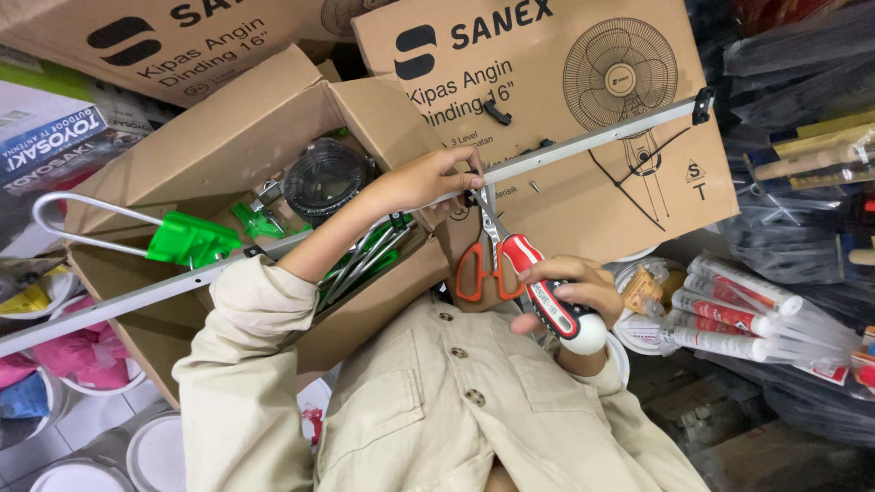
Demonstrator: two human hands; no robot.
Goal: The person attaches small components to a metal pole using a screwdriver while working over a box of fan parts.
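A long grey metal bar [592, 138] runs slantwise across the view, from lower left to upper right. My left hand [428, 178] pinches it near its middle. My right hand [570, 287] grips the red, black and white handle of a screwdriver [547, 296], whose shaft points up at the bar just beside my left fingers. Orange-handled scissors [474, 269] sit right beside the screwdriver; I cannot tell whether my right hand holds them too. A green plastic clamp [191, 239] with a bent aluminium loop [55, 214] sits on the bar's left part.
Under the bar is an open cardboard box [228, 137] holding a black cable coil [324, 178], green parts and metal rods. Large brown cartons with a fan drawing [620, 77] stand behind. Sealant tubes [729, 310] lie at the right, white pails [155, 451] at the lower left.
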